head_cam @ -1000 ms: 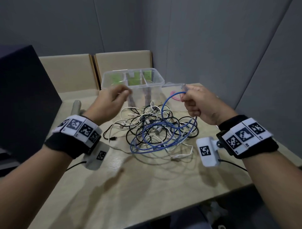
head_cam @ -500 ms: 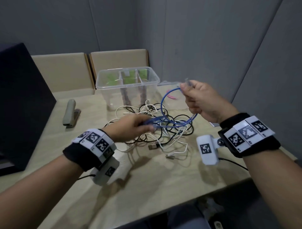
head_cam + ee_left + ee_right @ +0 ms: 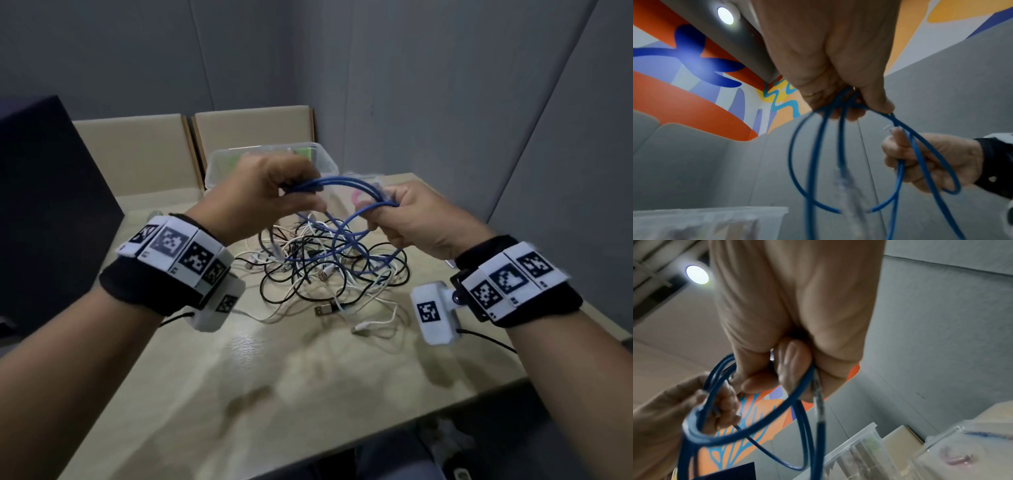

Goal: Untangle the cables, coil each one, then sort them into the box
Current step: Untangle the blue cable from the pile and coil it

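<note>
A blue cable (image 3: 346, 183) arches between both hands above the table. My left hand (image 3: 274, 192) grips several of its strands (image 3: 838, 123) in a fist. My right hand (image 3: 397, 214) grips the other side of the loop (image 3: 760, 425) together with its clear plug end (image 3: 890, 129). More blue loops hang down into a tangle of black and white cables (image 3: 329, 274) lying on the table. The clear plastic box (image 3: 327, 161) with dividers stands behind my hands, partly hidden by the left one.
A wooden table (image 3: 274, 377) carries everything. A dark monitor (image 3: 41, 205) stands at the left. Two beige chair backs (image 3: 144, 150) are behind the table. A pink item (image 3: 356, 197) lies by the box, under a clear lid (image 3: 966, 444). Grey walls close in on the right.
My left hand has lifted from the pile with blue strands and come up level with the right hand, forming a loop between them. The right hand has stayed about where it was.
</note>
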Demonstrator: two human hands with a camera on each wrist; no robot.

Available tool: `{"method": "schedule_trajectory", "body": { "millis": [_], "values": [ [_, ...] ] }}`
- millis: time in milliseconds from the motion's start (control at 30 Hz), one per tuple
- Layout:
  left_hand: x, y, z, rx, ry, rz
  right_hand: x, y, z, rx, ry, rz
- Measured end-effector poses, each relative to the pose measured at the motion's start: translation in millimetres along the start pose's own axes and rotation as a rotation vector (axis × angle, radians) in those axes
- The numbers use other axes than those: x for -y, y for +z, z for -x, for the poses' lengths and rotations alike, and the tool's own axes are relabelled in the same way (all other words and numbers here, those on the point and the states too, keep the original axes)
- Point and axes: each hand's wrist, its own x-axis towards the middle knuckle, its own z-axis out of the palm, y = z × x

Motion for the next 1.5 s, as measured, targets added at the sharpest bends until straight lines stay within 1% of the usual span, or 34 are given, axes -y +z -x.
{"method": "schedule_trajectory", "body": {
  "millis": [67,100,133,167,200,233,267,367,433,467,533,567,600,667,733,800,833,933,1000,1067,1133,1233,1300,1333,1367,1400,1467,1500],
  "values": [
    [13,2,4,-0.006,-0.012,-0.146,-4,-6,0,0.025,-0.027,-0.087],
    [20,4,6,-0.016,-0.058,-0.180,-5,-8,0,0.031,-0.033,-0.129],
    [27,6,9,-0.022,-0.143,-0.177,-6,-10,0,0.026,-0.031,-0.169],
    [33,8,13,-0.020,-0.250,-0.124,-6,-12,-1,0.006,-0.021,-0.211],
    [39,10,18,-0.005,-0.355,-0.025,-6,-14,-2,-0.014,-0.016,-0.240],
    [43,13,23,0.015,-0.438,0.091,-5,-16,-3,-0.030,-0.012,-0.249],
    [47,17,27,0.033,-0.484,0.158,-5,-17,-4,-0.044,-0.012,-0.242],
    [57,37,34,0.064,-0.525,0.150,-2,-15,-6,-0.093,-0.024,-0.238],
    [58,52,37,0.122,-0.572,0.168,-1,-14,-8,-0.117,-0.028,-0.270],
    [60,60,40,0.189,-0.583,0.149,0,-14,-9,-0.131,-0.029,-0.288],
    [57,73,45,0.380,-0.560,0.106,2,-15,-10,-0.163,-0.028,-0.325],
    [55,79,48,0.451,-0.557,0.136,4,-15,-10,-0.180,-0.027,-0.338],
    [52,83,49,0.492,-0.565,0.200,4,-16,-9,-0.198,-0.027,-0.347],
    [48,86,48,0.496,-0.549,0.277,3,-20,-8,-0.230,-0.033,-0.344],
    [49,81,43,0.404,-0.527,0.209,-1,-25,-8,-0.252,-0.034,-0.301],
    [52,70,35,0.247,-0.534,0.191,-6,-31,-8,-0.280,-0.028,-0.242],
    [51,63,32,0.160,-0.564,0.242,-9,-34,-7,-0.290,-0.026,-0.214],
    [52,45,22,-0.118,-0.679,0.565,-18,-38,-6,-0.292,-0.017,-0.132],
    [49,33,16,-0.263,-0.734,0.701,-22,-38,-4,-0.300,-0.001,-0.103],
    [49,25,14,-0.367,-0.807,0.762,-25,-38,-4,-0.326,0.008,-0.113],
    [56,23,17,-0.402,-0.881,0.773,-25,-40,-4,-0.387,0.020,-0.141],
    [65,29,28,-0.355,-0.971,0.720,-22,-47,-3,-0.491,0.001,-0.159],
    [67,31,34,-0.268,-1.035,0.683,-19,-51,-2,-0.544,-0.042,-0.131],
    [67,31,36,-0.178,-1.061,0.645,-17,-52,0,-0.562,-0.070,-0.124],
    [68,31,38,-0.055,-1.074,0.578,-15,-53,1,-0.569,-0.097,-0.132],
    [68,32,40,0.096,-1.070,0.469,-13,-54,2,-0.563,-0.119,-0.151],
    [64,31,38,0.382,-0.994,0.146,-10,-54,4,-0.530,-0.146,-0.193],
    [60,33,34,0.459,-0.923,-0.014,-8,-55,4,-0.512,-0.156,-0.210]
  ]
}}
